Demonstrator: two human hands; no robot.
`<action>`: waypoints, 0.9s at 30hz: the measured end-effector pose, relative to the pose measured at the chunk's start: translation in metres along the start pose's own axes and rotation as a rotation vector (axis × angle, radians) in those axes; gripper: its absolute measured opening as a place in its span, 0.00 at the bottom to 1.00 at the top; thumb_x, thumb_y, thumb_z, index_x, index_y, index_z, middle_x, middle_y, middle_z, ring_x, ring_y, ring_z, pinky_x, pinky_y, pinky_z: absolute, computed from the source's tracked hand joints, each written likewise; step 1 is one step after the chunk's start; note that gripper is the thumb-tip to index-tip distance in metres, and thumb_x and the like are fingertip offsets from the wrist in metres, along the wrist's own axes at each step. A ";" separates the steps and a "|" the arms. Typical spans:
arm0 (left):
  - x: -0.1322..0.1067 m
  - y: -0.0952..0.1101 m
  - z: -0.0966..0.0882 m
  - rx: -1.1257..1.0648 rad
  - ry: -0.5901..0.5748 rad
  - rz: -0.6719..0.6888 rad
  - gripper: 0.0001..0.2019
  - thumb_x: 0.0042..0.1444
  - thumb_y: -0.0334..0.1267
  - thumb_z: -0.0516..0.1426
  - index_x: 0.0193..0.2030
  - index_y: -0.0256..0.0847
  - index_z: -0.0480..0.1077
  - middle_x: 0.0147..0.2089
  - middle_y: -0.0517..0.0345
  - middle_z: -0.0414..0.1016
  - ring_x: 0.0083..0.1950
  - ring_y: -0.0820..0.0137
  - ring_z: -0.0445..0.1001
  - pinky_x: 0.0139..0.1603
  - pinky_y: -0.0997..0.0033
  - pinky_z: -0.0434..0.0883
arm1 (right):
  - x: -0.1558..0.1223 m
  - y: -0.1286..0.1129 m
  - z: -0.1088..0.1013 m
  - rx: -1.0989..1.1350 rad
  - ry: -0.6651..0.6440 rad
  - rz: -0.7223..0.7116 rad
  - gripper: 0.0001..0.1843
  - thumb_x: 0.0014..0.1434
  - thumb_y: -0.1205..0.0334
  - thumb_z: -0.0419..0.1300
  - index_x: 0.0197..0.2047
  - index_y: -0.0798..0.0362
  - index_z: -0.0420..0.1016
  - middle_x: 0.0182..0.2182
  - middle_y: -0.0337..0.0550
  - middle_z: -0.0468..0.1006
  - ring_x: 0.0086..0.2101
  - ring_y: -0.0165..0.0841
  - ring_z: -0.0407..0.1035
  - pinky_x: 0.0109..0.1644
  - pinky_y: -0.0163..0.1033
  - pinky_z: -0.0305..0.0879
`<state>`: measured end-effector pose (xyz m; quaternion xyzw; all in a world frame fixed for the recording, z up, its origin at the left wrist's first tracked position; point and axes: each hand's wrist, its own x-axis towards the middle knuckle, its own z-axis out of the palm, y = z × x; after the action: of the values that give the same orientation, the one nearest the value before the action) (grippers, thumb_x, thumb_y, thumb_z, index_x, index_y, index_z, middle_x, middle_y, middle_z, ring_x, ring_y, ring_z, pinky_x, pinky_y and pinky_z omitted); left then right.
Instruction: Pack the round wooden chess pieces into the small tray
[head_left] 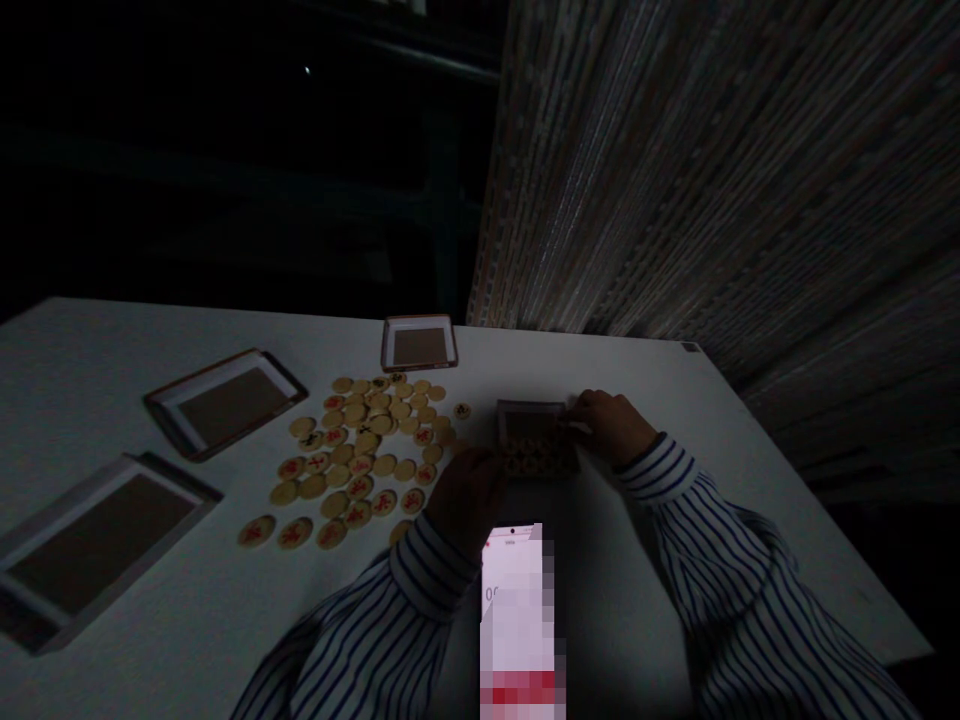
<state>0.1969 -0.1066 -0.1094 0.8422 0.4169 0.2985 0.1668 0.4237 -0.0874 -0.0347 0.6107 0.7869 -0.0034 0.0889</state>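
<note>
Box (523, 426), dark-floored and shallow, on a white table (652, 365), with both hands at it. Small round discs (533, 459) lie in rows in its near part; its far part shows bare floor. The right hand (604, 424) is at the right side of the box, by the far corner, thumb and fingers drawn together near the rim; whether they pinch a disc cannot be told. The left hand (466, 495) is just beside the box on its near left, fingers bent and in shadow; how far they are closed, and on what, cannot be told. Both wrists wear striped sleeves (694, 535).

Left of the box spreads a loose heap (382, 425) of similar discs, some marked in red or black, many with plain faces up, several overlapping. One black-marked disc (463, 411) lies between heap and box, apart from both. Three trays stand left of the box: a far tray (420, 347) beyond the heap, a middle tray (232, 407) and a near tray (97, 545). On the near side of the box is a phone (516, 570), screen lit, its lower part pixelated. Beyond the box rises a stack (675, 170) of layered sheets.
</note>
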 end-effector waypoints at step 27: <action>-0.002 -0.003 0.001 0.018 0.048 0.013 0.09 0.55 0.33 0.49 0.38 0.37 0.70 0.38 0.49 0.71 0.42 0.66 0.69 0.43 0.62 0.71 | 0.007 -0.008 -0.002 -0.029 -0.061 0.002 0.12 0.58 0.58 0.51 0.41 0.46 0.74 0.40 0.46 0.69 0.41 0.38 0.62 0.37 0.40 0.52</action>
<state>0.1952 -0.1067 -0.1127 0.8389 0.4181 0.3160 0.1471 0.4141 -0.0822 -0.0351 0.6098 0.7831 -0.0106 0.1219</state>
